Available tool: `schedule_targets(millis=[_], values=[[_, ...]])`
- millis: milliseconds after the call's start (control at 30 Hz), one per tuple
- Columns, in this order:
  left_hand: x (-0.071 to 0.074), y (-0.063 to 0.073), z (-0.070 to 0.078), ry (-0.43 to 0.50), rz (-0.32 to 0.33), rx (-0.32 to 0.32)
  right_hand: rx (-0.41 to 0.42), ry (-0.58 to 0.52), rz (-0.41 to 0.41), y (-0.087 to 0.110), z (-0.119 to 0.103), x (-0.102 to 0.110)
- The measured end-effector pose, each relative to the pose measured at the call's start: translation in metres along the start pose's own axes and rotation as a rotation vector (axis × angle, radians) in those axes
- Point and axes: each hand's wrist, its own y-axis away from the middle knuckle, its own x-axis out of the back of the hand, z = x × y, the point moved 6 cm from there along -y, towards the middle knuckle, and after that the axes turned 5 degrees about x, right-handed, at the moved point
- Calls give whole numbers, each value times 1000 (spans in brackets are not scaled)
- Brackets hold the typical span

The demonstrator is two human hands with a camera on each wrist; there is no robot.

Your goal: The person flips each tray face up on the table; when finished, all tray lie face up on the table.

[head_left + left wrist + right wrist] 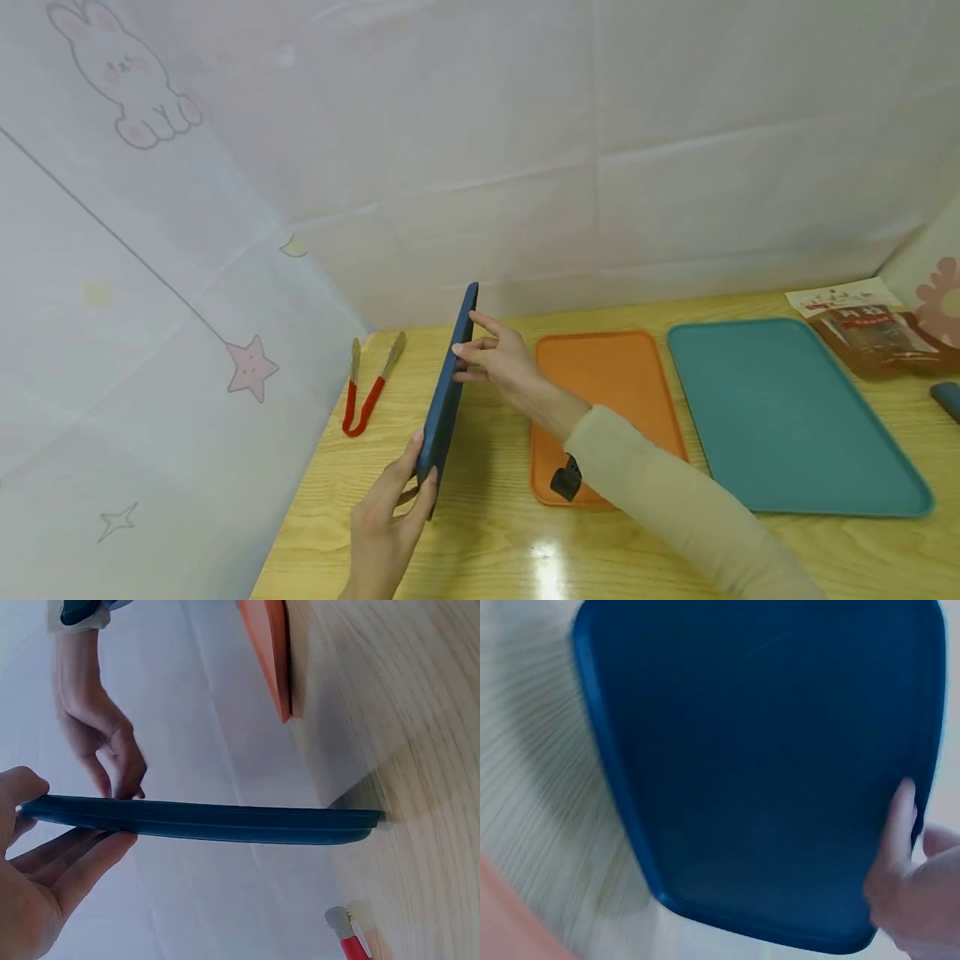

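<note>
A dark blue tray point(442, 398) stands on its long side, tilted a little, its lower edge right at the tabletop in the left wrist view. My left hand point(387, 510) grips the near end, thumb on one face and fingers on the other. Farther along the upper rim, my right hand point(504, 363) pinches the tray between thumb and fingers. One right finger point(900, 817) lies against the tray's inner face in the right wrist view. The outer face is mostly hidden from the head view.
Red-handled tongs point(366, 400) lie spread left of the blue tray. To the right are an orange tray point(600, 367), partly under my right sleeve point(667, 492), and a teal tray point(787, 417). A brown food packet point(870, 329) sits at the far right, near a dark object point(948, 398).
</note>
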Motion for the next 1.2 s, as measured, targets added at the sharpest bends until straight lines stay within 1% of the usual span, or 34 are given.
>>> schedule_targets(millis=[33, 100, 133, 200, 267, 333, 433, 500, 533, 600, 700, 733, 800, 900, 967, 1033, 1100, 1200], values=[[1, -1, 1, 2, 23, -14, 8, 35, 10, 0, 3, 3], [4, 0, 2, 2, 61, -22, -15, 128, 36, 1, 13, 10], [5, 0, 1, 3, 76, -15, -39, 181, 41, 2, 20, 14], [9, 2, 0, 4, 111, 16, -120, 263, 38, 3, 39, 21], [11, 4, -2, 14, 149, 68, -212, 344, 8, 6, 60, 27], [14, 5, -6, 24, 196, 137, -267, 419, -31, 10, 79, 31], [19, 8, -12, 67, 257, 256, -296, 521, -67, 15, 97, 33], [21, 9, -16, 104, 284, 320, -297, 546, -72, 18, 104, 34], [21, 9, -18, 136, 291, 349, -300, 543, -70, 19, 106, 34], [22, 10, -22, 186, 302, 382, -299, 524, -69, 21, 109, 34], [23, 10, -29, 266, 321, 456, -278, 508, -81, 21, 111, 32], [24, 10, -33, 288, 330, 483, -275, 508, -86, 21, 112, 31], [25, 11, -42, 320, 352, 515, -267, 518, -96, 21, 113, 29], [29, 10, -55, 408, 394, 562, -264, 515, -104, 22, 115, 26], [30, 11, -63, 467, 417, 609, -256, 496, -98, 24, 114, 26], [31, 12, -69, 522, 441, 680, -243, 451, -86, 25, 115, 28], [32, 14, -73, 533, 453, 753, -230, 394, -64, 24, 117, 31], [33, 15, -76, 527, 449, 809, -217, 333, -24, 21, 122, 39]])
